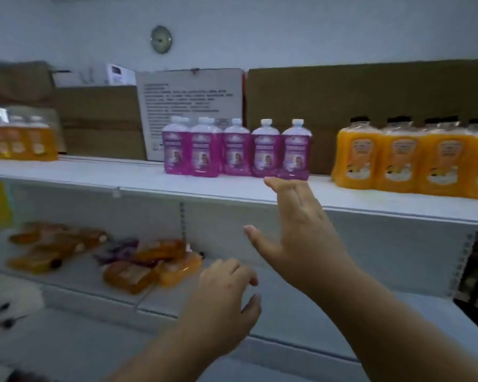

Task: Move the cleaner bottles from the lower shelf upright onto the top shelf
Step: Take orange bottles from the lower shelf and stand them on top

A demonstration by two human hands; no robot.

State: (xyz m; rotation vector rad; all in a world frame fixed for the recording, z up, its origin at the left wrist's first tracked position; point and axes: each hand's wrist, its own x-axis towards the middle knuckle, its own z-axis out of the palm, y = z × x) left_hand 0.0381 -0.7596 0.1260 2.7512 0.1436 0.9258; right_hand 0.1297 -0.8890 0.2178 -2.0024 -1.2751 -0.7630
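reaching right hand (295, 230) toward purple bottles (294, 150)

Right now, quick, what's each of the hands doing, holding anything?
Left hand: open, fingers loosely curled, holding nothing, low by the lower shelf.
Right hand: open, fingers straight, holding nothing, fingertips just below the rightmost purple bottle.

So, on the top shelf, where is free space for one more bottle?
On the top shelf, bare patches lie between the left orange pack and the purple bottles, and between those and the right orange bottles. The right end is crowded.
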